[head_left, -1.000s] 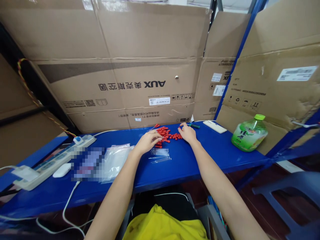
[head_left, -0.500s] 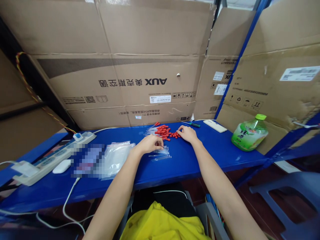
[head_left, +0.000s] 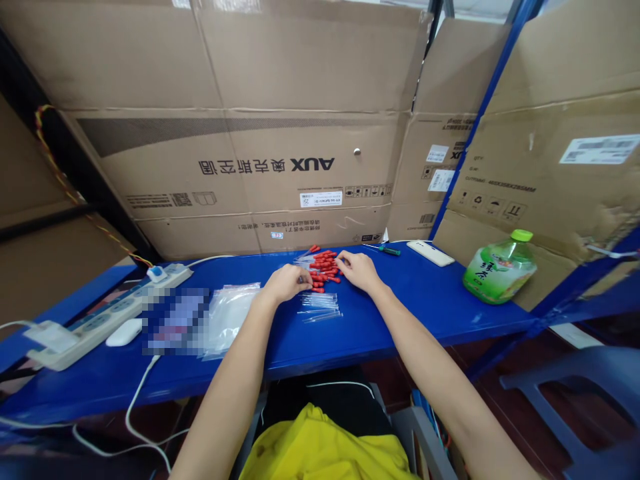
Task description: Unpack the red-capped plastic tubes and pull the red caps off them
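Note:
A pile of droppers with clear tubes and red rubber bulbs point(head_left: 325, 261) lies on the blue table. At its left side my left hand point(head_left: 289, 283) is closed, its fingertips pinching the clear end of a dropper whose red bulb point(head_left: 317, 290) points right. My right hand point(head_left: 359, 269) reaches the pile from the right, thumb and finger pinched beside the red bulbs. What those fingertips hold, if anything, is hidden. Several clear tubes point(head_left: 320, 303) without bulbs lie in a row nearer to me.
Clear plastic bags point(head_left: 233, 317) and a blurred-out flat object point(head_left: 177, 320) lie left. Beyond them are a white case point(head_left: 124, 332) and a power strip point(head_left: 117, 310). A screwdriver point(head_left: 387, 250), a white flat object point(head_left: 430, 252) and a green bottle point(head_left: 500, 270) sit right. Cardboard walls point(head_left: 250, 187) stand behind.
My left hand has moved slightly left and up from the clear tubes to the pile's left side. My right hand has shifted left to the red bulbs of the pile.

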Tool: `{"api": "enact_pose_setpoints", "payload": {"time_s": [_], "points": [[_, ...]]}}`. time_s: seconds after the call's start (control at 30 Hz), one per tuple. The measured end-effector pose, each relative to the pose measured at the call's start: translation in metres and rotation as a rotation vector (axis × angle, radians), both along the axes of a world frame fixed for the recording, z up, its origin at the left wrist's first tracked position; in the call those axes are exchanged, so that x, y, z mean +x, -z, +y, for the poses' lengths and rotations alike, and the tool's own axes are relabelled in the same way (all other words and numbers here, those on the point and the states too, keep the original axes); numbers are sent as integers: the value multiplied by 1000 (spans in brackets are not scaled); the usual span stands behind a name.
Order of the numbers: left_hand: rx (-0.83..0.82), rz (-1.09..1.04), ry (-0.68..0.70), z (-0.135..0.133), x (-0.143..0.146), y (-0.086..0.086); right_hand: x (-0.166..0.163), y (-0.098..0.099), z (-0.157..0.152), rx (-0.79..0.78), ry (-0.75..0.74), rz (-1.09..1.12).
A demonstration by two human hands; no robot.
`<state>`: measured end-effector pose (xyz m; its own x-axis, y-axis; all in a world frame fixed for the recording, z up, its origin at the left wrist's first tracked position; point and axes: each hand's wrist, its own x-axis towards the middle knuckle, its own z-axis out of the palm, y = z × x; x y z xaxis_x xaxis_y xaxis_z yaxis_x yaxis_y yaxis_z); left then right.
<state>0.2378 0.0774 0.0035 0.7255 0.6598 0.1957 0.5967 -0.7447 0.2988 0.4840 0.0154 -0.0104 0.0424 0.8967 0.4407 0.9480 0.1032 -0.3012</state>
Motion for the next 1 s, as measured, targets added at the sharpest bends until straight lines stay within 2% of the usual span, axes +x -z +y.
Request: {"api": "enact_pose_setpoints", "payload": {"time_s": [0.17,0.4,0.53,0.63,0.8,1.0], "points": [[-17,39,-5,5,-4,5,-17,0,-3,-8,-114,-41],[-83,30,65,7,-3,6,-18,-3,-6,-39,-151,-40],[-66,-83,140,4,-4,0,-23,-7,-13,51,-256,-69],[-13,-205,136,-1,-1,-4,-30,-10,-17,155,-341,-203],[-31,-259,117,-7,8,-5,-42,-5,-12,180,-296,-430],[-44,-146,129,-9,13,1,-44,2,-5,144,-256,-424]]}}
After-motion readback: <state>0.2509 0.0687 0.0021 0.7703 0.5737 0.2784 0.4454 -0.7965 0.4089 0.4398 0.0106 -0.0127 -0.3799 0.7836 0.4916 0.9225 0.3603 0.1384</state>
